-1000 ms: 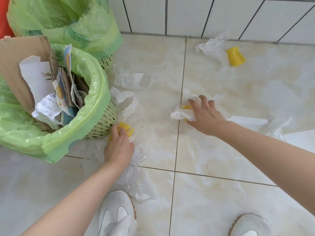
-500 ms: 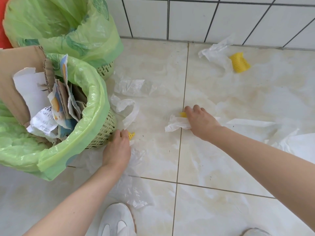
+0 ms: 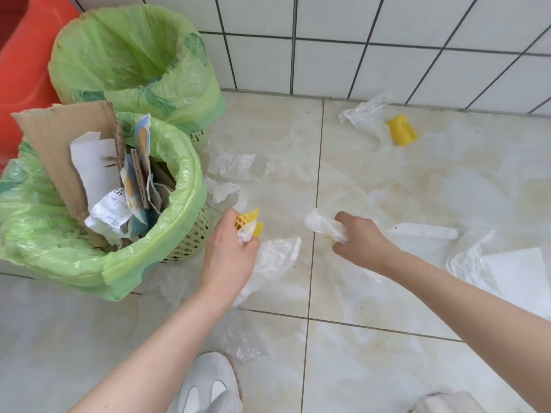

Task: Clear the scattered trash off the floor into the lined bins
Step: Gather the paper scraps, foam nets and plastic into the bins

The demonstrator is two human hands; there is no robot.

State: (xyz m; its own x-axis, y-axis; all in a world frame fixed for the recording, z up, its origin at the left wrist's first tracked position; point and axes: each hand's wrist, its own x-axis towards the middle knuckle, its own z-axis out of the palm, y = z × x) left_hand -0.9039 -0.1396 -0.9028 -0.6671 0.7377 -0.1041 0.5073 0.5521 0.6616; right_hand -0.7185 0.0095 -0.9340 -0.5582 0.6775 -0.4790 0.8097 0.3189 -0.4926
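Observation:
My left hand [image 3: 229,251] grips a yellow foam net [image 3: 248,217] together with a thin plastic sheet [image 3: 277,254] that hangs from it, lifted just right of the near bin. My right hand [image 3: 362,241] grips a crumpled white plastic scrap [image 3: 323,226] with a bit of yellow under it, close above the floor. The near bin [image 3: 182,186], lined in green, is stuffed with cardboard and paper. Behind it the far lined bin [image 3: 134,58] holds nothing I can see.
Clear plastic scraps [image 3: 231,166] lie right of the bins. A white wrapper [image 3: 362,113] and a yellow foam net [image 3: 402,134] lie near the tiled wall. White paper and plastic [image 3: 492,263] lie at right. A red object [image 3: 21,64] stands at left. My shoes [image 3: 208,386] are below.
Both hands have closed on their trash and lifted it off the floor. The left hand now shows the yellow net raised, trailing plastic. The view has tilted up toward the wall.

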